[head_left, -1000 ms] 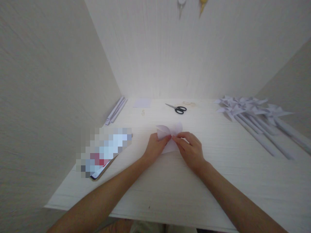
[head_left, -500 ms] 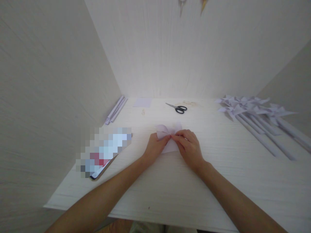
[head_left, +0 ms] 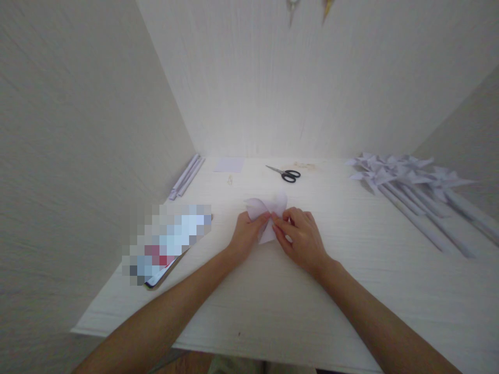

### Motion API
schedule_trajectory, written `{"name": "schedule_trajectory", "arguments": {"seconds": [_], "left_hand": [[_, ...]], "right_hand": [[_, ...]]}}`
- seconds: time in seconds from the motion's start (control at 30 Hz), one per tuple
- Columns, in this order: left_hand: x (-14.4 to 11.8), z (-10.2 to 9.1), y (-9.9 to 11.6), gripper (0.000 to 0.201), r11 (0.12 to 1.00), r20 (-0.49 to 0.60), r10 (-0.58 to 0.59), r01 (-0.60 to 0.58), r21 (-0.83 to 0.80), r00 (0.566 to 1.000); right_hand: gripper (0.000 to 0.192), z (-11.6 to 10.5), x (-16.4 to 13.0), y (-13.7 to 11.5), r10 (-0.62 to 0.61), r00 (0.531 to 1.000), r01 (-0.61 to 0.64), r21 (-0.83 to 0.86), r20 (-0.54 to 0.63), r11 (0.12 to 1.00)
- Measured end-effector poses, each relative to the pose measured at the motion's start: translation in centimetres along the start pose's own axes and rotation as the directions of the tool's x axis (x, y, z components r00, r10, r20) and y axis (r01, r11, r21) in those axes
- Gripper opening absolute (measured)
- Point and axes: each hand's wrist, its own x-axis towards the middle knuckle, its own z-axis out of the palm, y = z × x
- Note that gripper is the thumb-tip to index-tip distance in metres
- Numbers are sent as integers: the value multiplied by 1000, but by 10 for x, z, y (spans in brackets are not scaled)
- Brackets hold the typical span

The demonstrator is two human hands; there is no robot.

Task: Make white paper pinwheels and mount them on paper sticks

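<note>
Both hands, left hand [head_left: 245,235] and right hand [head_left: 302,239], pinch what looks like folded paper [head_left: 267,210].

The table [head_left: 273,301] holds one pair of scissors [head_left: 284,173], one flat paper square [head_left: 228,164], and one folded paper piece [head_left: 265,210] between two hands. Two rolled paper sticks [head_left: 186,176] lie at the left. The finished pinwheels [head_left: 405,182] at the right overlap, about five or six.

Both bare forearms reach forward and converge at mid-desk, the left hand [head_left: 246,235] and right hand [head_left: 302,237] side by side, palms down, fingertips pinched together in a close grip.
</note>
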Motion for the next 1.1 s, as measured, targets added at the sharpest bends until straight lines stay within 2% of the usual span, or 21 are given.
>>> {"name": "schedule_trajectory", "arguments": {"seconds": [0.27,0.43,0.63,0.8,1.1], "left_hand": [[1,-1,1,32,1000,0,21,-21,14,1000],[1,-2,0,30,999,-15,21,-21,-27,1000],[3,-1,0,27,996,-34,-1,-2,-89,999],[3,-1,-1,23,992,-50,-22,16,-128,999],[5,-1,-2,21,989,-81,-34,22,-145,996]], "right_hand": [[30,2,-1,-1,51,998,-52,52,30,997],[35,1,-1,-1,29,997,-31,28,69,999],[42,-2,0,-3,-30,986,45,-85,165,995],[44,-4,1,-4,-52,982,78,-138,179,987],[43,-2,0,-5,-35,981,57,-113,190,992]]}}
